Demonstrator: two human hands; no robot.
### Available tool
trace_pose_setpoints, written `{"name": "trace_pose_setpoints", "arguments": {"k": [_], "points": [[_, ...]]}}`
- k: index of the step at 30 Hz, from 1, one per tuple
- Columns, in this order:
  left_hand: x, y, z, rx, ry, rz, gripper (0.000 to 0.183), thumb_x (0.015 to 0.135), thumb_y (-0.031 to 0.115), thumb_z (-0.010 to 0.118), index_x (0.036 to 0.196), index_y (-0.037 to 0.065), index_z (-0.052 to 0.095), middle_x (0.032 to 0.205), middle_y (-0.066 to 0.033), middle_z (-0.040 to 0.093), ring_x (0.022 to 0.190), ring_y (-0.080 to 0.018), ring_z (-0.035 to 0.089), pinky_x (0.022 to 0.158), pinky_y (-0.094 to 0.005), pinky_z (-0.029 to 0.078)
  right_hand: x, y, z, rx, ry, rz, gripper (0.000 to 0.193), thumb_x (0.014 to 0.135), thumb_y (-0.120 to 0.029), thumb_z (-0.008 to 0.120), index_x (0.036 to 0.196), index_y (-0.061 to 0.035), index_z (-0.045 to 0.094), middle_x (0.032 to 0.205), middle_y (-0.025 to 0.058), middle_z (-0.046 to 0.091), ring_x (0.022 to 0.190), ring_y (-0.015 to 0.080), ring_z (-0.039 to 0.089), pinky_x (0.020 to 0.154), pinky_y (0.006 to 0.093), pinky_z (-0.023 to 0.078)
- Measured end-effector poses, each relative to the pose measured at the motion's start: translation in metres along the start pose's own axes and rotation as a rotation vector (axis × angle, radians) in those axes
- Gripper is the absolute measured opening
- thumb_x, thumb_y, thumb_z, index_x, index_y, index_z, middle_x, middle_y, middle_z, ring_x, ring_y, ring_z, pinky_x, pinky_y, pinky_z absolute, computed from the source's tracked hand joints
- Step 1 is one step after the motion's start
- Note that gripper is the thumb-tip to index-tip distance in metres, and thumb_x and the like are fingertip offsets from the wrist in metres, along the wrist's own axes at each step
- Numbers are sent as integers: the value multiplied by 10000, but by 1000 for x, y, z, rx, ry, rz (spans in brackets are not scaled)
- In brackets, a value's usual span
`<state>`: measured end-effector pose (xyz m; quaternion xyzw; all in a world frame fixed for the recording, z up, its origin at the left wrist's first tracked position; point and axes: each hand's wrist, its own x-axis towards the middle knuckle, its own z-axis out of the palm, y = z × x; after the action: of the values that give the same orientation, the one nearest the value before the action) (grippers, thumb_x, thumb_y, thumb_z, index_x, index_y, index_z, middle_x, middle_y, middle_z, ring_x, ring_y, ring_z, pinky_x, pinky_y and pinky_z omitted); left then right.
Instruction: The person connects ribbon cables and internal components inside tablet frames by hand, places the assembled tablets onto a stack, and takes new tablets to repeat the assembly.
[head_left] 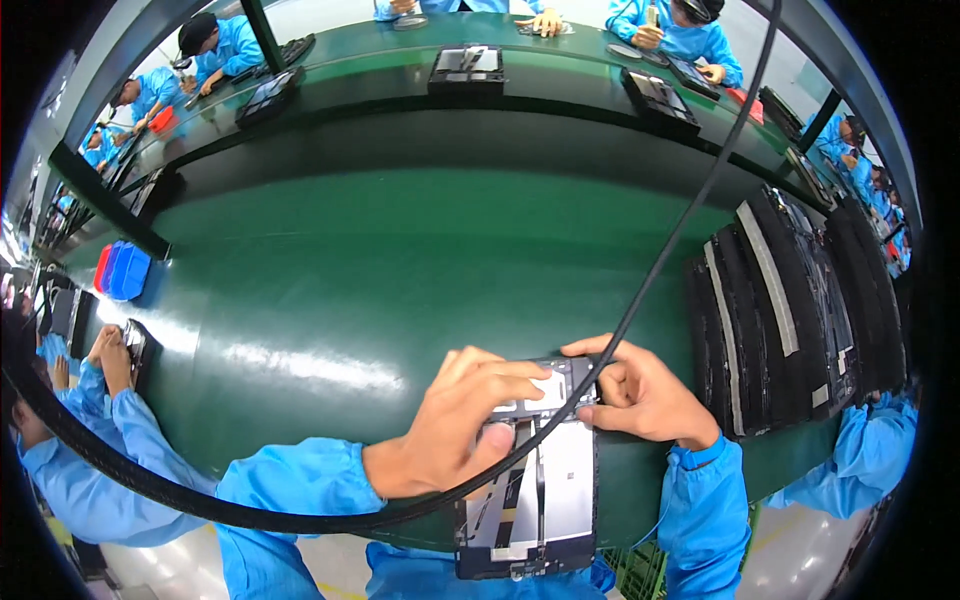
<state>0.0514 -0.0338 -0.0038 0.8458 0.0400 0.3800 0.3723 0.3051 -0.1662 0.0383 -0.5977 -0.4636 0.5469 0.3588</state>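
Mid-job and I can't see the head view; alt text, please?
The left hand lies over the upper part of an opened tablet, the right hand at its upper-right edge, at the near side of a green worktable. A black cable loops across the view; black trays are stacked at right.

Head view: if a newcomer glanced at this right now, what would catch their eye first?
Probably the thick black cable, sweeping from the upper right across the foreground to the left edge. Next, at bottom centre, the left hand and right hand are at the upper part of a flat, opened device. The bulky stack of black trays on the right also stands out against the green table.
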Motion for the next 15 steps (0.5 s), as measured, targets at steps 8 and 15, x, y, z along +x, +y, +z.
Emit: {"name": "trace_pose_setpoints", "arguments": {"k": [8, 15], "points": [[-50, 2, -50, 169, -220, 527, 324, 997, 361, 643, 946, 53, 731, 1056, -111, 719, 854, -284, 660, 756, -404, 549, -2, -16, 58, -540, 94, -750, 209, 773, -141, 854, 962, -112, 769, 844, 28, 599, 777, 249, 524, 702, 401, 410], [-78, 12, -51, 119, -472, 733, 725, 1022, 673, 631, 987, -38, 766, 1084, -173, 727, 778, -239, 585, 702, -355, 472, 7, -8, 94, -735, -91, -663, 246, 772, -208, 926, 952, -109, 792, 1039, 35, 664, 1012, 306, 595, 854, 431, 433]]}}
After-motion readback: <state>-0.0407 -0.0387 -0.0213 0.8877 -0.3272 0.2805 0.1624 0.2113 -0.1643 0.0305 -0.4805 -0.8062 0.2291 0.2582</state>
